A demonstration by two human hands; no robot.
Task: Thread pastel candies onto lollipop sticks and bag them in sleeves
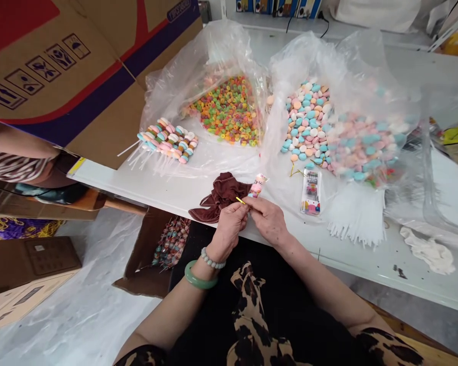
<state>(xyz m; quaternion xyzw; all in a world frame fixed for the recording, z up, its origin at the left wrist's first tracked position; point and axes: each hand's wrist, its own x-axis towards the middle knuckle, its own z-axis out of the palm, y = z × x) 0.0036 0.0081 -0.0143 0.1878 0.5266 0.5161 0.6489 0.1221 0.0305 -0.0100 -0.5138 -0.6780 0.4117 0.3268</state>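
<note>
My left hand (231, 222) and my right hand (267, 218) meet at the table's front edge, fingertips pinched together. A short yellow twist tie (240, 200) pokes out between them. Just beyond my right fingers is a small clear packet (258, 186) with pastel candy inside; its near end is hidden by the fingers. A crumpled brown cloth (223, 195) lies behind my left hand. Skewers of pastel and brown candy (170, 140) are piled farther left. To the right, a printed clear sleeve (311, 190) rests beside gold twist ties (296, 171) and a bundle of white sticks (356, 216).
An open plastic bag of ring candies (229, 109) and bags of pastel candies (309, 119) stand at the back. A big carton (68, 66) fills the left. Below is a box of packed candy skewers (171, 241). A white crumpled cloth (427, 249) lies at right.
</note>
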